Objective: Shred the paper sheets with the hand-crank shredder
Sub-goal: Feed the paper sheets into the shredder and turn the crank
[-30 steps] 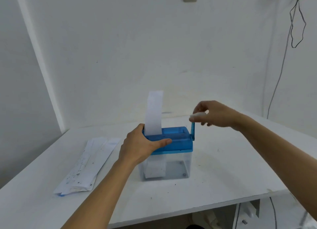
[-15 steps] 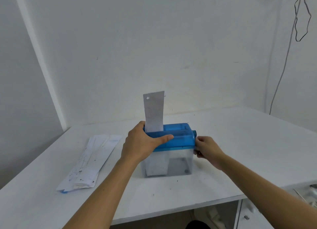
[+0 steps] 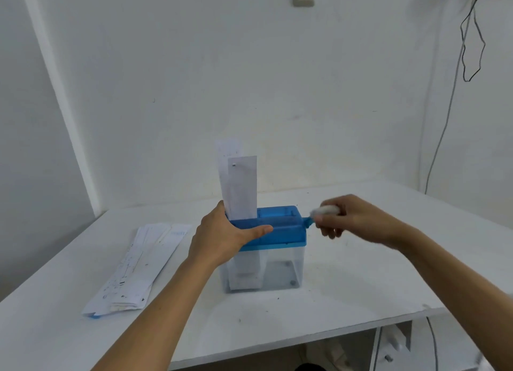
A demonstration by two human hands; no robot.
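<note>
White walls and a white table (image 3: pixel 361 287) frame the work. At the right end of the shredder, the white crank knob (image 3: pixel 327 210) is pinched by the curled fingers of the right hand (image 3: pixel 358 218); this area is blurred, so the exact finger placement cannot be made out. The knob is joined to a short blue crank arm (image 3: pixel 308 220), which sticks out of the right end of the blue lid (image 3: pixel 283 226). The left end of that lid is clasped by the left hand (image 3: pixel 222 234), with the thumb laid along the front edge and the fingers wrapped over the back.

The coming turn is judged to hinge on one relation: the crank's shaft runs left to right along the lid, so the knob must be swung in a circle just beside the right end, where the right hand is the nearer one. The paper strip (image 3: pixel 241 187) stands upright in the slot just behind the left hand, long axis vertical. It shows doubled; whether this is two sheets or blur cannot be told.

Under the lid, the clear bin (image 3: pixel 280 270) is seen to hold pale paper (image 3: pixel 245 273) hanging in its left part. A stack of sheets (image 3: pixel 138 268) lies flat on the table, well to the left, not yet fed.
</note>
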